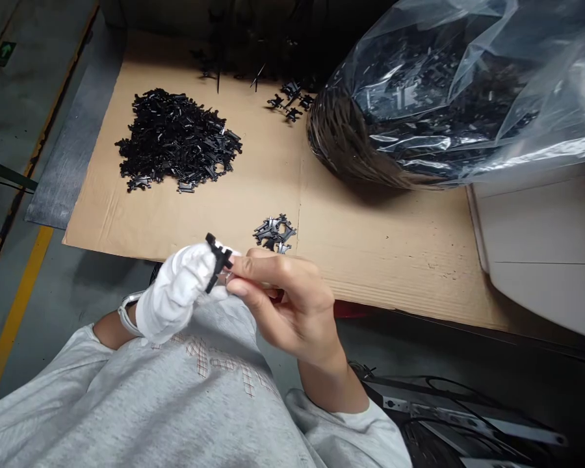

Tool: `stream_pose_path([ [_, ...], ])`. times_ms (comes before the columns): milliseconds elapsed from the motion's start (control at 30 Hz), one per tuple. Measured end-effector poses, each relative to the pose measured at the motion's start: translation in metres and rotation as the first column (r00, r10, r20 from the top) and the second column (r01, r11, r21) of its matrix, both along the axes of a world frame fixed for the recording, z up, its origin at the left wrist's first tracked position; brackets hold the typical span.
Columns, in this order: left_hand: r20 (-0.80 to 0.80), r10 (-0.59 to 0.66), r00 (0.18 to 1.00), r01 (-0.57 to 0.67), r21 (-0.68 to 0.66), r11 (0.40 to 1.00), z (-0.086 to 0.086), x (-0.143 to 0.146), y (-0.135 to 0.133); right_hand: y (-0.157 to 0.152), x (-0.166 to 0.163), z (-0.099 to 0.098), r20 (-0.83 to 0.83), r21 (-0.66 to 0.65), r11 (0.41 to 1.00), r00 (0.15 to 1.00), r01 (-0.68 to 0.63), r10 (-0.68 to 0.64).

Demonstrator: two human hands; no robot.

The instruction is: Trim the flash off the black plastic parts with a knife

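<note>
My gloved left hand [178, 292] grips a black plastic part [217, 261] at the cardboard sheet's [253, 175] near edge; my bare right hand's [292, 302] thumb and forefinger close in beside it, on what I cannot tell.

Soft light covers the right hand [292, 305] — far beyond its grip, the cardboard sheet [273, 175] sinks into deep shadow; to the right, white glare streaks the clear plastic bag [448, 110].

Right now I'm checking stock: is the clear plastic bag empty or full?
Not empty: many black parts show through the clear plastic bag. Exactly how full, I cannot tell.
</note>
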State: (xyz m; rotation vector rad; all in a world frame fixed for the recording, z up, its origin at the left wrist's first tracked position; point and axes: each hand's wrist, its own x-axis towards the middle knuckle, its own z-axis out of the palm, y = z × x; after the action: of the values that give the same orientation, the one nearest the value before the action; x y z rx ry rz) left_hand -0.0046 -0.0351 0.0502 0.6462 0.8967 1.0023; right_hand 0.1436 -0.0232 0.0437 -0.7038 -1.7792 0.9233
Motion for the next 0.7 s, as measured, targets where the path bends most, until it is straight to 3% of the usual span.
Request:
stream_pose_path([
  [367,0.009,-0.018,1.000,0.017,0.050,0.999,0.0027,0.0020,0.0029,0.0009,-0.0027,-0.0039,-0.032,0.003,1.000,0.999,-0.009,0.009],
  [700,-0.166,-0.009,0.986,0.016,0.040,0.999,-0.0033,-0.0018,-0.0001,0.0005,-0.0058,-0.0051,-0.052,0.031,0.999,0.999,0.011,-0.009],
])
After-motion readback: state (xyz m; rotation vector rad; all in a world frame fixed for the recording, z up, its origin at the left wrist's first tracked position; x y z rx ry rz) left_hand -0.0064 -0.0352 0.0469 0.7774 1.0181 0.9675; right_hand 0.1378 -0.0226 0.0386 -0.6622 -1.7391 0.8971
